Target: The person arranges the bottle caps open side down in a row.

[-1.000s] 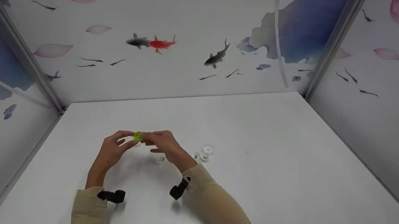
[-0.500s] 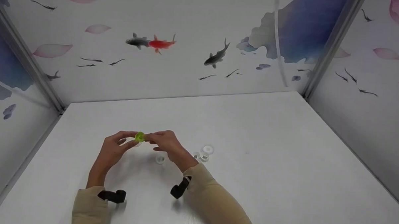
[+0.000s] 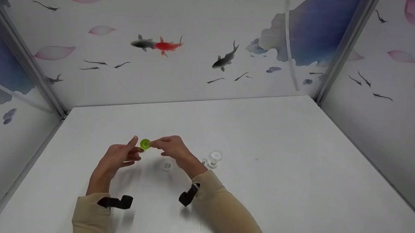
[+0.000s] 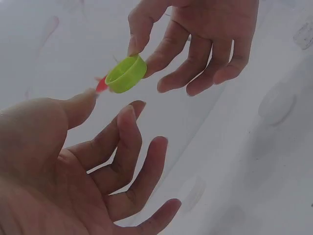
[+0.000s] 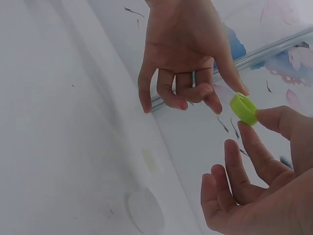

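Observation:
A small lime-green round cap (image 3: 145, 144), hollow with a raised rim, is held up over the white table at left of centre. My right hand (image 3: 173, 148) pinches its edge between thumb and index finger, the other fingers loosely bent. Just left of the cap, my left hand (image 3: 118, 156) has its thumb raised and its fingers spread. In the left wrist view, a gap shows between the left fingertips (image 4: 128, 113) and the cap (image 4: 128, 74). The right wrist view shows the left thumb tip close beside the cap (image 5: 243, 108).
A small clear round piece (image 3: 166, 166) lies on the table (image 3: 279, 139) between the forearms. Right of the right wrist lie a whitish disc (image 3: 216, 156) and small round pieces with metallic-looking centres (image 3: 212, 164). Printed walls stand behind and at both sides.
My left hand has let go of the cap, drawing slightly back and down as its fingers spread. My right hand still pinches the cap, whose open face has turned towards the head camera.

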A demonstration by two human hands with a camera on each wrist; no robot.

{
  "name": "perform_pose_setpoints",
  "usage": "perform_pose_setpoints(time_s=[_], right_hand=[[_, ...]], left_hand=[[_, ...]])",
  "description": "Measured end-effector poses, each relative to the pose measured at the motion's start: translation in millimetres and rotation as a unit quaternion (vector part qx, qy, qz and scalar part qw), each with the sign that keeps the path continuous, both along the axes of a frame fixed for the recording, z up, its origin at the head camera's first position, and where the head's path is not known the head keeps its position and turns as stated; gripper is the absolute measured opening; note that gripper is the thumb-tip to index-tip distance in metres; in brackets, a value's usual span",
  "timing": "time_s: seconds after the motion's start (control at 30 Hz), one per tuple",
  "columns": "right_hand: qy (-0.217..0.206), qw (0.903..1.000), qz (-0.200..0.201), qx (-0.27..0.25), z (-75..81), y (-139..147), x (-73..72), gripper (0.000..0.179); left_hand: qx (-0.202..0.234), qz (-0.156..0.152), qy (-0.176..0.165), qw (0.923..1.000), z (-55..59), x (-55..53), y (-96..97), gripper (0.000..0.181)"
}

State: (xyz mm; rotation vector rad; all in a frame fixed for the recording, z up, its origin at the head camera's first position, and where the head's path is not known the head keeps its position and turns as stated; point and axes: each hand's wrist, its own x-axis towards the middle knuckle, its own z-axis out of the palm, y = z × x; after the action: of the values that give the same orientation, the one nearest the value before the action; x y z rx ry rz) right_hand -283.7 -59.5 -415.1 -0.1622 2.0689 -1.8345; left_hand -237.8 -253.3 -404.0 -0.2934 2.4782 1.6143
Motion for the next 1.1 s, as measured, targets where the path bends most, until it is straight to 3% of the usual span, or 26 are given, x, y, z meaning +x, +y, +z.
perform_pose_setpoints(time_s=[0.17,0.37,0.57,0.87,1.1], right_hand=[[0.013,0.9998,0.011,0.0,-1.3,2.5,-0.4,0.02],[0.02,0.9997,0.013,0.006,-2.6,3.7,-1.9,0.022],[0.034,0.9992,0.018,0.006,-1.8,4.9,-2.1,0.022],[0.066,0.9972,0.029,0.022,-2.8,7.1,-2.1,0.022],[0.081,0.9956,0.04,0.028,-5.7,8.6,-2.1,0.023]], left_hand=[[0.026,-0.009,-0.016,0.9995,0.3,0.3,1.8,0.08],[0.085,-0.018,-0.009,0.9962,-2.6,-0.1,0.0,0.077],[0.14,0.0,-0.015,0.99,-1.8,-1.0,2.5,0.075],[0.131,-0.008,-0.041,0.9905,-3.3,-2.7,8.3,0.075],[0.152,-0.007,-0.044,0.9874,-4.3,-2.4,9.6,0.066]])
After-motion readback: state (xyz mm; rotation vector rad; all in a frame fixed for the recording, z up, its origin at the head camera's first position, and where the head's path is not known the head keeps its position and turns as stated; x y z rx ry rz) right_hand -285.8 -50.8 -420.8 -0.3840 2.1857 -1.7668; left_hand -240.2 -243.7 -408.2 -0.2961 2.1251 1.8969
